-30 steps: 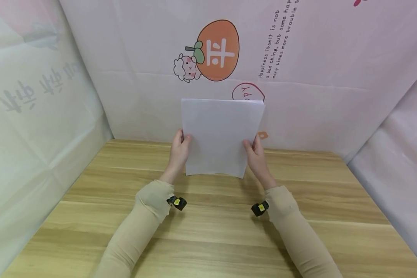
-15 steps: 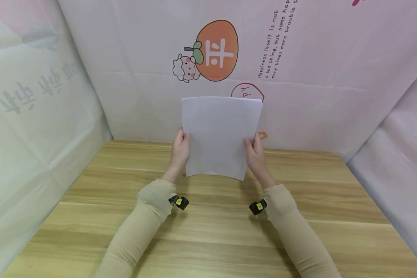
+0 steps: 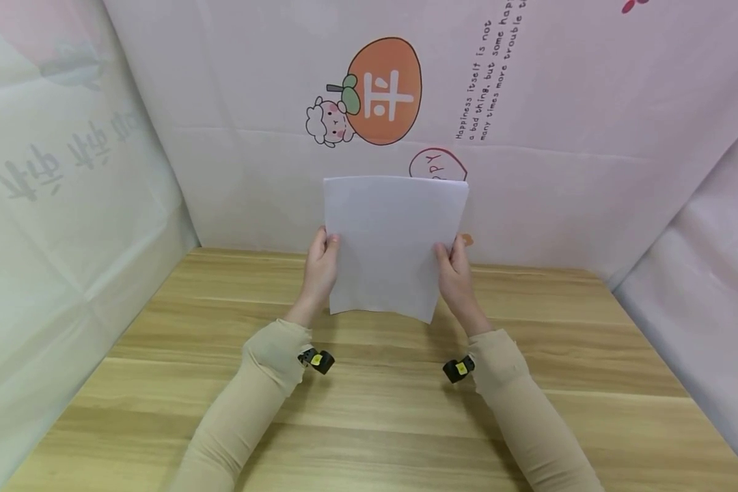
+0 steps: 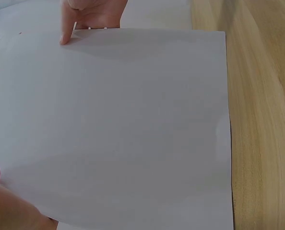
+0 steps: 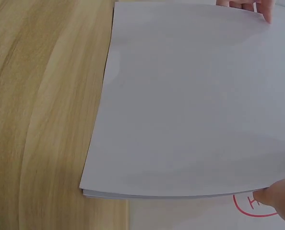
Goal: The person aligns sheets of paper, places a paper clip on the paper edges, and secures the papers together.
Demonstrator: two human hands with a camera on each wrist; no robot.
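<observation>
A stack of blank white paper (image 3: 387, 239) is held up off the table near its back edge, slightly bowed along its lower edge. My left hand (image 3: 321, 273) grips the left side, thumb on the front face and fingers behind. On the opposite side, my right hand (image 3: 458, 283) holds the paper the same way. The right wrist view shows more than one layer along the edge of the paper (image 5: 190, 100), beside the right thumb (image 5: 279, 199). In the left wrist view, the right hand (image 4: 94, 12) pinches the far edge.
Beneath the paper lies a wood-grain table (image 3: 381, 396). A pale printed cloth (image 3: 252, 171) with an orange fruit drawing (image 3: 386, 92) hangs behind it, and white cloth (image 3: 67, 205) hangs at the left. Small black cameras (image 3: 320, 361) sit on both wrists.
Both hands keep their hold on the paper. The sheets have tilted and shifted slightly, and the lower edge curves more than it did a second ago.
</observation>
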